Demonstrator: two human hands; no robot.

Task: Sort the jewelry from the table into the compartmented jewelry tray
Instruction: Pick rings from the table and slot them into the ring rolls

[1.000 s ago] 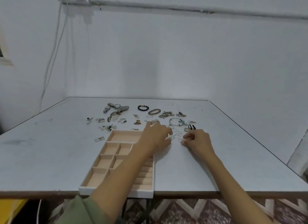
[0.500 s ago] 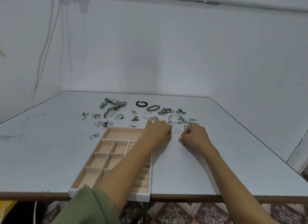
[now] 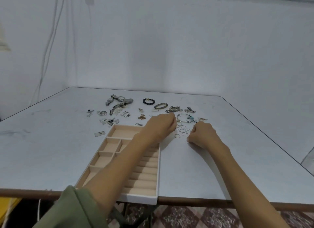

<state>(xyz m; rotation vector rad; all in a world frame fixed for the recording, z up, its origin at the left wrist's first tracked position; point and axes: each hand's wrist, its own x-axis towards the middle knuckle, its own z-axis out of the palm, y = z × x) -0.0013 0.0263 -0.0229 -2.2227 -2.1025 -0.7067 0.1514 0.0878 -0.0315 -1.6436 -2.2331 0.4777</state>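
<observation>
Both hands are at the small group of thin rings (image 3: 182,131) that lie on the table (image 3: 186,168), just right of the far end of the jewelry tray (image 3: 158,168). The left hand (image 3: 160,126) is curled with its fingers bent down at the left edge of the rings; I cannot tell if it pinches a ring, because the fingertips are hidden. The right hand (image 3: 202,135) is also closed into a loose fist at the right edge of the group, and what it holds, if anything, is not visible.

All visible compartments of the tray look empty, so I judge the sorting is only at the start. The watches (image 3: 119,100), the black bead bracelet (image 3: 148,101) and the chains (image 3: 174,109) lie further back.

The main risk is with the rings: they are thin and flat on a smooth surface, so a finger can push them away and not lift them, and one may roll off to the table edge. The left forearm lies across the tray, so a quick pull back could shift it, since its near end hangs a little over the edge
</observation>
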